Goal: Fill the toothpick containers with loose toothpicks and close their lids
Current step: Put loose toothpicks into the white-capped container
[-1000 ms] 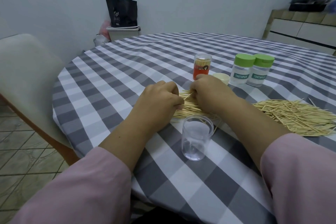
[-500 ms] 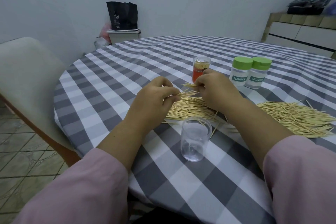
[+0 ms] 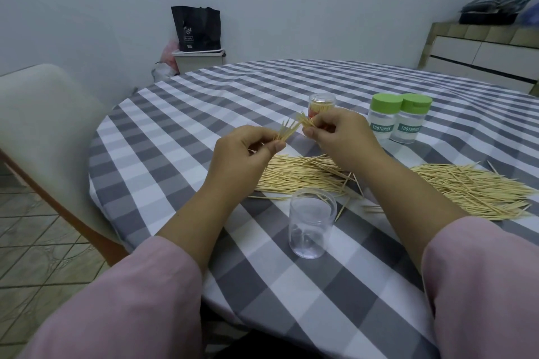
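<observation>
My left hand (image 3: 248,151) pinches a small bundle of toothpicks (image 3: 287,132) lifted above the table. Beside it my right hand (image 3: 341,137) pinches a second small bunch (image 3: 304,121) whose tips meet the left bundle. Below them lies a pile of loose toothpicks (image 3: 303,176), and a second pile (image 3: 472,188) spreads to the right. An open clear container (image 3: 311,226) stands upright in front of the near pile, with no lid on it. Two closed green-lidded containers (image 3: 384,116) (image 3: 409,121) marked TOOTHPICK stand at the back right. A red-labelled container (image 3: 321,102) full of toothpicks stands behind my right hand.
The round table (image 3: 180,131) carries a grey and white checked cloth. A pale chair (image 3: 49,137) stands at its left. A black bag on a bin (image 3: 198,38) is by the far wall, and a cabinet (image 3: 481,58) is at the right.
Both hands rose from the near pile, each lifting a small bunch of toothpicks, and now hold them up above the table.
</observation>
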